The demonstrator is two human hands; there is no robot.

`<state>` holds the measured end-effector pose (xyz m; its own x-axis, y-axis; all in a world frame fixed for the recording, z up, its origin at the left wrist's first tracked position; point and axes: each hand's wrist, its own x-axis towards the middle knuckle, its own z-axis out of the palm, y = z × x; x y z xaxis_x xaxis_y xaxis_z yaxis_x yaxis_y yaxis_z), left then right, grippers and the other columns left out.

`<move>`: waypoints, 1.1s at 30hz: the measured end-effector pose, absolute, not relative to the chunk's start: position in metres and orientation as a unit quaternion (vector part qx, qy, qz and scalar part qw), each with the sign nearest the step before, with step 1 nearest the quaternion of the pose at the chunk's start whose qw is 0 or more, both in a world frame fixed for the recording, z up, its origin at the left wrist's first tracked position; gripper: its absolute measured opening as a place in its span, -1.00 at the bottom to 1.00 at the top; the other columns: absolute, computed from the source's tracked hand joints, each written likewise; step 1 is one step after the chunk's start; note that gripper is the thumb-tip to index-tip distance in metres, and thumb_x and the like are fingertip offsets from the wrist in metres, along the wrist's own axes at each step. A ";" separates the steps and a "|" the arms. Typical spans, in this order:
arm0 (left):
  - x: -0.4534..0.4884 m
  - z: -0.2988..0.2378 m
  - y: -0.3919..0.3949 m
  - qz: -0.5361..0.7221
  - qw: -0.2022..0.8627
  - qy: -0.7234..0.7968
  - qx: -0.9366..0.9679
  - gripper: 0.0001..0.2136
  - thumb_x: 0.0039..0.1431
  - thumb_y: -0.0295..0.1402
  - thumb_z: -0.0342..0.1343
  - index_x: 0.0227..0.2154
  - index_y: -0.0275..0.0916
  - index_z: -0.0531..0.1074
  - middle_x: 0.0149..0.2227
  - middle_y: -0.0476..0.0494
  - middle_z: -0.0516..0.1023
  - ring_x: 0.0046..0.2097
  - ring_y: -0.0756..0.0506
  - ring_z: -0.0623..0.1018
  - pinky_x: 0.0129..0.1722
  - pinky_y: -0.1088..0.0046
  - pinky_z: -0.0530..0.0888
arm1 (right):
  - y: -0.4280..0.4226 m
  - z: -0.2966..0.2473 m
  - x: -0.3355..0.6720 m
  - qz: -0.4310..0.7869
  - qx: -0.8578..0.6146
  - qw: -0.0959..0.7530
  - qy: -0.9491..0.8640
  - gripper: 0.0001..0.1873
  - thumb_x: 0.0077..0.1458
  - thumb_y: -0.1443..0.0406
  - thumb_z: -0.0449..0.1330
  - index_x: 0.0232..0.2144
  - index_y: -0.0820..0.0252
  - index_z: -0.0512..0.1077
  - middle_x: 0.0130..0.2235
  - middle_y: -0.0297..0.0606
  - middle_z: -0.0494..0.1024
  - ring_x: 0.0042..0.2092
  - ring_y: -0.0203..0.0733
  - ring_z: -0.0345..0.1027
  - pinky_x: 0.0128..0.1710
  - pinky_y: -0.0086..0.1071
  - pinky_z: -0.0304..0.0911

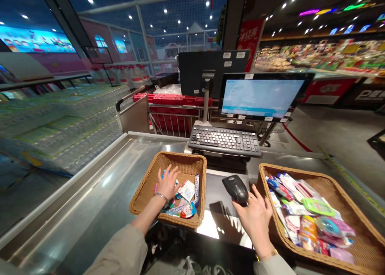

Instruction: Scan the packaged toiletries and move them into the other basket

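Note:
My left hand (168,184) reaches into the left wicker basket (143,186), palm down with fingers spread over small packaged goods. Whether its fingertips touch them is hard to tell. Beside it in that basket lie a white box (187,190), a narrow blue-and-white pack (196,188) and a blue-and-orange packet (188,210). In my right hand (255,218) is a black barcode scanner (235,188), held above the counter between the two baskets. Its head points away from me, toward the left; my palm hides most of the handle.
Right of my right hand stands another wicker basket (357,190) with several packaged goods, including a green-framed pack (318,206) and an orange bottle (308,233). A keyboard (225,139) and lit monitor (261,94) stand behind the metal counter (99,194). Stacked bottles (75,122) are at left.

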<state>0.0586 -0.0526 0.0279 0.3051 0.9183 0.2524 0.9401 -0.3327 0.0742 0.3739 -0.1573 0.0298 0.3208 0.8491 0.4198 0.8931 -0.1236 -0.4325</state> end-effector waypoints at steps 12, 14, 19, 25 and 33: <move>-0.007 0.013 -0.036 -0.017 0.038 -0.549 -0.835 -0.51 0.00 -0.37 0.23 0.06 -0.01 0.39 0.22 -0.15 0.37 0.34 -0.34 0.13 0.30 -0.18 -0.15 | -0.152 0.023 0.366 -0.038 -0.747 0.317 -0.583 -0.65 -0.02 0.02 0.08 -0.41 0.11 0.51 -0.11 -0.20 0.60 0.18 0.04 0.19 0.19 0.01 -0.18; -0.014 0.010 -0.035 0.001 0.024 -0.530 -0.848 -0.51 -0.05 -0.40 0.27 0.01 0.01 0.42 0.21 -0.13 0.38 0.34 -0.32 0.13 0.30 -0.17 -0.17 | -0.152 0.022 0.366 -0.042 -0.748 0.319 -0.581 -0.64 -0.02 0.01 0.08 -0.42 0.11 0.51 -0.11 -0.19 0.60 0.18 0.05 0.20 0.18 0.01 -0.16; -0.023 -0.001 -0.030 0.065 0.000 -0.487 -0.871 -0.58 -0.08 -0.40 0.31 -0.11 0.04 0.47 0.21 -0.09 0.39 0.35 -0.28 0.13 0.27 -0.22 -0.20 | -0.150 0.019 0.364 -0.042 -0.749 0.314 -0.581 -0.63 -0.03 0.01 0.08 -0.41 0.11 0.51 -0.11 -0.19 0.60 0.17 0.04 0.20 0.19 0.01 -0.19; -0.025 -0.014 -0.019 0.109 -0.015 -0.457 -0.883 -0.71 -0.03 -0.39 0.29 -0.20 0.04 0.53 0.17 -0.07 0.44 0.34 -0.27 0.13 0.27 -0.22 -0.20 | -0.151 0.019 0.361 -0.036 -0.752 0.307 -0.583 -0.64 -0.04 0.02 0.08 -0.39 0.11 0.51 -0.11 -0.20 0.60 0.18 0.04 0.19 0.19 0.01 -0.20; -0.033 -0.020 -0.010 0.154 -0.021 -0.445 -0.882 -0.64 -0.15 -0.31 0.39 -0.20 0.03 0.54 0.20 -0.12 0.40 0.35 -0.38 0.09 0.23 -0.28 -0.21 | -0.152 0.019 0.359 -0.050 -0.750 0.317 -0.578 -0.64 -0.04 0.01 0.07 -0.45 0.12 0.50 -0.12 -0.14 0.60 0.16 0.05 0.23 0.18 0.02 -0.16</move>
